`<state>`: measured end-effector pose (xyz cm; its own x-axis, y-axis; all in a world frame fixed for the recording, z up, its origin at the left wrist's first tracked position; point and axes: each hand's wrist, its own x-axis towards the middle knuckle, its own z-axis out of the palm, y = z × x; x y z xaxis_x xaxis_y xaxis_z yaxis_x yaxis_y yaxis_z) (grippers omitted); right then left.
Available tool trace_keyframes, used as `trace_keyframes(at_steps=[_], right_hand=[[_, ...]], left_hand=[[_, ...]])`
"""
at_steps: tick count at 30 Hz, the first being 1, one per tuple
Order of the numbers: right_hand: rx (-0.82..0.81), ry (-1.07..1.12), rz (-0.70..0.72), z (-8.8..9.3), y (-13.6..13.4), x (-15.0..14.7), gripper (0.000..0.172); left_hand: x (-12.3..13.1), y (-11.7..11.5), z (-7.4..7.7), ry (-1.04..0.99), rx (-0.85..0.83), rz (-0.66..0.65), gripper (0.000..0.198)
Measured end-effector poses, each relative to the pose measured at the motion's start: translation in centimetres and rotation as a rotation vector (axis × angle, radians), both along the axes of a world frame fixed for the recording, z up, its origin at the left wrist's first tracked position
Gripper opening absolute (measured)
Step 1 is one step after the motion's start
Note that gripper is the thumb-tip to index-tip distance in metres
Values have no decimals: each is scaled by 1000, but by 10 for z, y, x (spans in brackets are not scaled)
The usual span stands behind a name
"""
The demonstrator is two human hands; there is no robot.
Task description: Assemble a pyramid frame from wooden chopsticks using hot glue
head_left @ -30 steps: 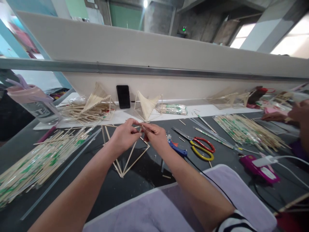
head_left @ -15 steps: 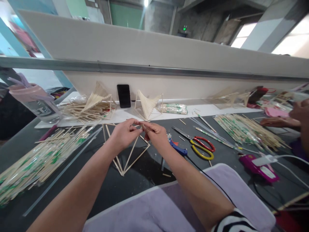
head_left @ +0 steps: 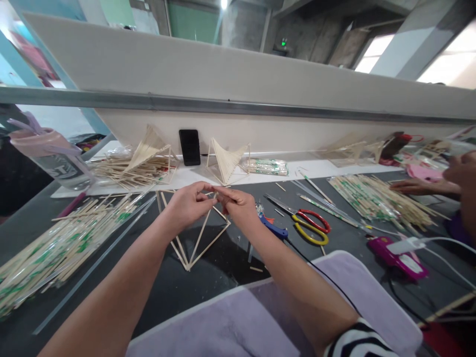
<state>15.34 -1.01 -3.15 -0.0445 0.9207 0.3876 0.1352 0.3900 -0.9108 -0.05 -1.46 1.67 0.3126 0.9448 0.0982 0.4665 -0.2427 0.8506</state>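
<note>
A frame of thin wooden sticks (head_left: 203, 238) stands on the dark table in front of me. My left hand (head_left: 189, 204) and my right hand (head_left: 238, 204) meet at its upper corner. Both pinch the sticks there with thumb and fingers, fingertips almost touching. The lower corner of the frame rests on the table near my forearms. A purple cloth (head_left: 267, 317) lies under my right arm.
Wrapped chopstick piles lie at left (head_left: 55, 248) and right (head_left: 383, 203). Red-and-yellow scissors (head_left: 308, 228), a blue glue gun (head_left: 273, 228) and a pink glue gun (head_left: 397, 250) lie to the right. Finished stick models (head_left: 226, 161), a phone (head_left: 189, 147) and a bottle (head_left: 52, 156) stand behind. Another person's hands (head_left: 427, 186) work at far right.
My hands stay pinched on the frame's top corner with only slight finger shifts. The other person's hand at far right has moved a little.
</note>
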Motion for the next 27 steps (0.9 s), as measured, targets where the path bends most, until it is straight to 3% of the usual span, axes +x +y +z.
trace_keyframes(at_steps=[12,27], right_hand=[[-42,-3,35,2,2,1,32],[13,-8,33,-3,4,-1,30]], left_hand=[[-4,3,4,-164,-194,-91,45],[-6,11,-5,-180,-202,-139,42]])
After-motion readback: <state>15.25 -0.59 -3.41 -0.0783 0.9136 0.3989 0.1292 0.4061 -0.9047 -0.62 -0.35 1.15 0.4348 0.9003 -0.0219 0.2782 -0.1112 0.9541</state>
